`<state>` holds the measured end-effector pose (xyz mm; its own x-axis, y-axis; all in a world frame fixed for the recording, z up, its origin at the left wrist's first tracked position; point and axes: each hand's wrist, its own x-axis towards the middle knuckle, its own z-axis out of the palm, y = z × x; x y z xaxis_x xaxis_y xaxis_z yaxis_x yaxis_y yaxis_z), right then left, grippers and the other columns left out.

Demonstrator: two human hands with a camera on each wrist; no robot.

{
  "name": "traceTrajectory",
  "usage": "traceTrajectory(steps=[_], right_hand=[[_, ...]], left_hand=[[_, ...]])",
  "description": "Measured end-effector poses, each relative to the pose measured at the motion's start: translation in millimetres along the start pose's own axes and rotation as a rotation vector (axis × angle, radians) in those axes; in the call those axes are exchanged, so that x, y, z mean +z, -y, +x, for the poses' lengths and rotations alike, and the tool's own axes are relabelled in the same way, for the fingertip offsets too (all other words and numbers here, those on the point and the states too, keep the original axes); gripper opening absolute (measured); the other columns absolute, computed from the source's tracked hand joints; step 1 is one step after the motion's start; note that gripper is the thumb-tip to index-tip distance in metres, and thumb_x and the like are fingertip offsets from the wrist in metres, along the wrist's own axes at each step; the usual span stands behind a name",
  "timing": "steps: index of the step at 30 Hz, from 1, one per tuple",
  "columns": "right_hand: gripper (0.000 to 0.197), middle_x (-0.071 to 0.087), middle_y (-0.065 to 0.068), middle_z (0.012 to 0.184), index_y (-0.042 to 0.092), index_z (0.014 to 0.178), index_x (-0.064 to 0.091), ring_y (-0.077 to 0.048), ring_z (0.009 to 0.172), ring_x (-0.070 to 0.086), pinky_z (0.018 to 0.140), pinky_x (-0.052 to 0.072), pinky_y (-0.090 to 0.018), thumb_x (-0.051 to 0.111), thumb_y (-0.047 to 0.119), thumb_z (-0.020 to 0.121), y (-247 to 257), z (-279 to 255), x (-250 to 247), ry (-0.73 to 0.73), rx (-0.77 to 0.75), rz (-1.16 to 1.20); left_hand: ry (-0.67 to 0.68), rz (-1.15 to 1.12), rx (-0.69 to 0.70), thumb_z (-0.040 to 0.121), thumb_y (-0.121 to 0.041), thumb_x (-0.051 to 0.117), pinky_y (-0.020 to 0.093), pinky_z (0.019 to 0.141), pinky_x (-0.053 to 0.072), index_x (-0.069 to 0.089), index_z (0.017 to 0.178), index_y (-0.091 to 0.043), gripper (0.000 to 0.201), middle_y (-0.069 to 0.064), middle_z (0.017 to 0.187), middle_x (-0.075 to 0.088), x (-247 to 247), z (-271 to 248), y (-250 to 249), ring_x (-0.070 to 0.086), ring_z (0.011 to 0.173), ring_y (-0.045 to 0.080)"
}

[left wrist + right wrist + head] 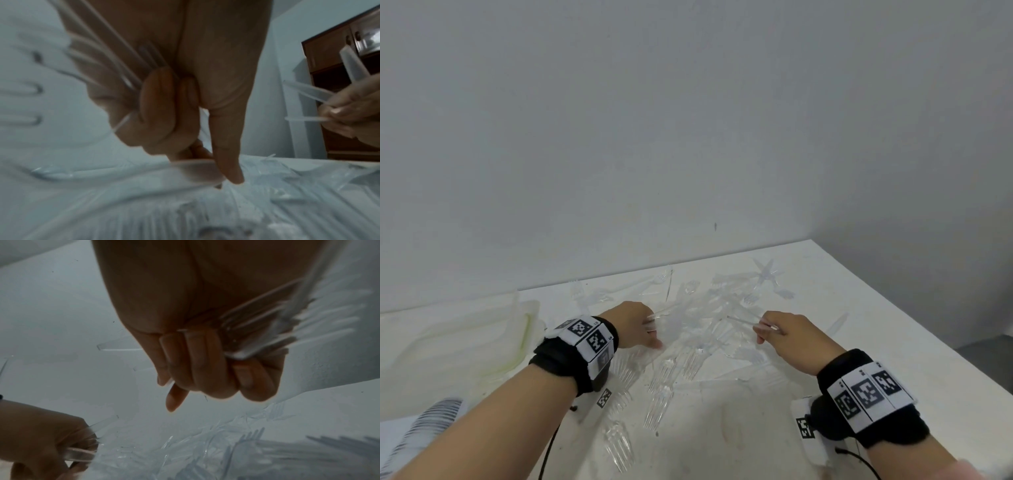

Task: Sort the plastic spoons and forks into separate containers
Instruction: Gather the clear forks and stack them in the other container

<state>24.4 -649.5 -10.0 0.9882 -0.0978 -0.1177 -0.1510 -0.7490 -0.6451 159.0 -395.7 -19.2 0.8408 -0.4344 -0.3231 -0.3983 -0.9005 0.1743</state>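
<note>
A heap of clear plastic forks and spoons [705, 322] lies spread over the white table [859, 342]. My left hand [640, 325] hovers at the heap's left edge, its curled fingers gripping a bundle of clear cutlery [115, 58], while thumb and forefinger pinch one more piece [185, 168] lying on the pile. My right hand [784, 330] is at the heap's right side, fingers curled round a bunch of clear forks [273, 324], their handles [750, 322] sticking out to the left. Which kind the left bundle is cannot be told.
A pale, translucent container [465, 342] sits at the table's left. A ribbed white object [424, 425] shows at the bottom left corner. More forks [657, 387] lie near the front between my wrists. The table's right edge [928, 335] drops off; a wooden cabinet [337, 81] stands beyond.
</note>
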Motion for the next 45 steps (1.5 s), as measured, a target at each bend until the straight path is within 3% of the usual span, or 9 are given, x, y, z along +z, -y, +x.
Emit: traceTrajectory(steps=[3,8,16,23,27,30,35,40,45], right_hand=[[0.026,0.049,0.012,0.071,0.014,0.085,0.060,-0.002,0.060,0.042,0.053,0.032,-0.013,0.045,0.027,0.101,0,0,0,0.001,0.003,0.001],[0.026,0.049,0.011,0.071,0.013,0.085,0.061,-0.002,0.059,0.042,0.053,0.031,-0.014,0.045,0.027,0.101,0,3,1,0.009,-0.002,-0.001],[0.026,0.052,0.011,0.070,0.013,0.084,0.062,-0.005,0.057,0.041,0.053,0.034,-0.012,0.047,0.028,0.100,16,4,4,0.008,-0.082,-0.015],[0.036,0.040,0.004,0.054,-0.002,0.093,0.060,-0.006,0.041,0.036,0.043,0.032,-0.016,0.061,0.034,0.091,75,11,5,-0.049,-0.130,0.496],[0.026,0.043,0.005,0.045,0.016,0.087,0.065,-0.009,0.041,0.037,0.044,0.033,-0.018,0.072,0.040,0.082,109,15,7,-0.103,-0.179,0.566],[0.021,0.045,0.013,0.042,0.010,0.075,0.063,-0.006,0.040,0.038,0.044,0.034,-0.017,0.075,0.025,0.082,121,22,12,-0.208,-0.201,0.583],[0.024,0.046,0.001,0.055,0.013,0.068,0.061,-0.013,0.050,0.040,0.053,0.035,-0.025,0.075,0.026,0.082,132,31,15,-0.317,-0.230,0.490],[0.035,0.041,0.000,0.052,0.015,0.059,0.050,-0.013,0.044,0.035,0.046,0.032,-0.023,0.073,0.021,0.084,134,40,-9,-0.400,-0.195,0.511],[0.040,0.056,0.000,0.063,0.013,0.058,0.043,-0.010,0.042,0.031,0.040,0.029,-0.017,0.076,0.018,0.081,136,37,-28,-0.164,-0.218,0.385]], left_hand=[[0.032,0.004,0.034,0.093,-0.040,0.059,0.025,0.071,0.034,0.037,0.069,-0.021,0.037,-0.007,0.075,0.043,-5,-11,8,0.043,0.075,0.014],[0.087,-0.276,0.050,0.091,-0.033,0.059,0.019,0.048,0.036,0.068,0.085,-0.014,0.022,0.000,0.076,0.057,-18,-34,18,0.043,0.055,0.013],[-0.008,-0.769,0.156,0.098,-0.035,0.053,0.016,0.045,0.033,0.066,0.088,-0.012,0.028,-0.005,0.079,0.070,-20,-60,16,0.039,0.046,0.004],[-0.066,-1.098,0.198,0.097,-0.029,0.054,0.016,0.043,0.027,0.065,0.095,-0.007,0.025,-0.002,0.076,0.067,-10,-83,-2,0.033,0.045,0.005],[-0.060,-1.142,0.243,0.097,-0.029,0.054,0.017,0.043,0.026,0.065,0.091,-0.009,0.023,-0.002,0.075,0.066,-5,-96,-6,0.031,0.046,0.006],[-0.079,-1.158,0.234,0.098,-0.028,0.054,0.016,0.043,0.027,0.065,0.088,-0.012,0.022,-0.003,0.073,0.066,-5,-104,-1,0.032,0.046,0.006],[-0.103,-1.162,0.185,0.098,-0.028,0.055,0.016,0.044,0.027,0.064,0.086,-0.013,0.022,-0.002,0.074,0.067,-4,-112,18,0.032,0.046,0.006],[-0.130,-1.152,0.080,0.098,-0.026,0.054,0.015,0.043,0.030,0.064,0.087,-0.011,0.022,0.001,0.080,0.073,-4,-114,39,0.036,0.044,0.004],[-0.288,-1.166,0.008,0.098,-0.029,0.054,0.017,0.046,0.035,0.068,0.096,-0.012,0.022,-0.005,0.080,0.073,-3,-107,49,0.042,0.047,0.003]])
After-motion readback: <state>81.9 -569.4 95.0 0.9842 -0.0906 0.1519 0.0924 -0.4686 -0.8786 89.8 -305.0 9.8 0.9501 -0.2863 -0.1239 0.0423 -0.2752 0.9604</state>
